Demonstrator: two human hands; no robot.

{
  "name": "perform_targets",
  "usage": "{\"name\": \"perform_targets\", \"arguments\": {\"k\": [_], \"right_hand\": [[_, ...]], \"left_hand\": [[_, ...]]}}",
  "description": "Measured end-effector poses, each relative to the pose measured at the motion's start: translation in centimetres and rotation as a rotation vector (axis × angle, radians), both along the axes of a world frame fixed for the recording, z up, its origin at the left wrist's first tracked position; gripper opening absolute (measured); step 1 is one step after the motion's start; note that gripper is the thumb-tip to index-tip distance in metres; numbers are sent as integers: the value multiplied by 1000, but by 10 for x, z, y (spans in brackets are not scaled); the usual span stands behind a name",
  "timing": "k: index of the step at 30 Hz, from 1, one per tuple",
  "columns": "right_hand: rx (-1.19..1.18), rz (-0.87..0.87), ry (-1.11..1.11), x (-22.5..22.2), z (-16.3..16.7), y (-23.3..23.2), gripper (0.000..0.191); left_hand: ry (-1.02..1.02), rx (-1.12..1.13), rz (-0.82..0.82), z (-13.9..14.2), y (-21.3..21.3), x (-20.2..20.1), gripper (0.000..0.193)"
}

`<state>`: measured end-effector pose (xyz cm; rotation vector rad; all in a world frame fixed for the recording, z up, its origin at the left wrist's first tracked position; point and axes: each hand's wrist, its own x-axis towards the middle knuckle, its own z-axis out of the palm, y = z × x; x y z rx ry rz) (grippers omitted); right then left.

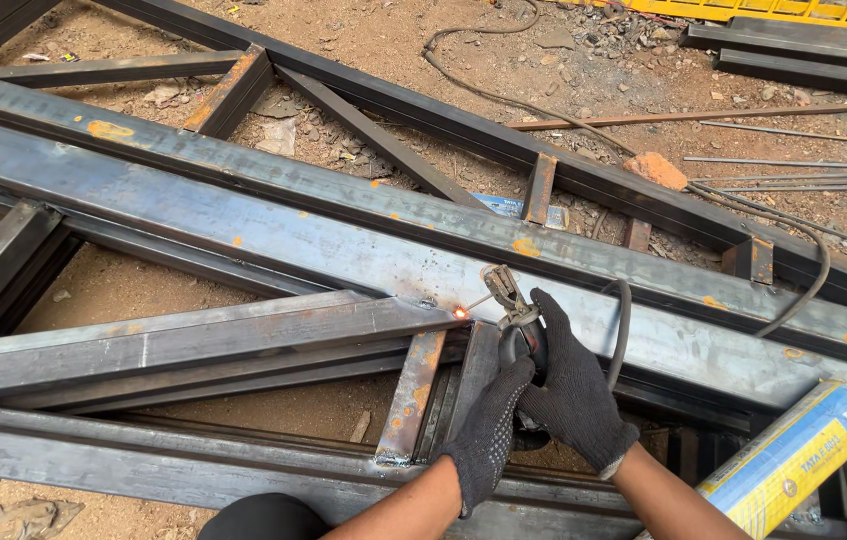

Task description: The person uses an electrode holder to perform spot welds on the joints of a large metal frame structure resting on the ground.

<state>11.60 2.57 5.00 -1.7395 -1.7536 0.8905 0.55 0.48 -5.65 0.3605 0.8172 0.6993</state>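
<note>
**Sparks at the joint of a steel frame**

Hands in dark knitted gloves meet on a welding electrode holder (515, 318) above a frame of steel beams laid on bare earth. The right hand (573, 385) is wrapped around the holder's black grip, fingers clenched on it; the left hand (488, 430) comes up from below and cups the same grip, its fingers closed against the right hand and the handle. A thin electrode rod (476, 303) juts from the holder's jaws to a small glowing point (461, 313), which sits where a slanting beam (193, 335) butts into the long wide beam (343, 240) that crosses the scene.

Just right of the glowing point, the holder's black cable (623, 320) loops up over the wide beam and trails away across the upper frame members toward the far ground. Below the point, two short rusty cross pieces (411, 395) stand close together, hemming the hands in from beneath, with another long beam (143, 465) running along the near edge. Well to the right of the point and lower, a blue and yellow carton (793, 455) lies tilted on the steel, near the right forearm. Beyond the point, a reddish brick piece (655, 168) rests on the dirt beside thin steel rods (783, 160), and stacked dark sections (803, 45) lie at the far edge.

Open room lies left of the glowing point, where the wide beam's flat face runs bare, and in the dirt gaps between frame members.
</note>
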Motion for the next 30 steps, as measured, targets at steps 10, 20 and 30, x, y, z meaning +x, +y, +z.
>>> {"name": "perform_targets", "arguments": {"k": [10,20,30], "right_hand": [[-6,12,-17,-2,3,2,112],[351,179,-37,6,-14,-4,104],[39,-16,34,-1,-1,-1,108]], "left_hand": [[50,-2,-25,13,1,-5,64],[-30,-14,-86,6,0,-6,65],[-57,-44,36,5,5,0,55]]}}
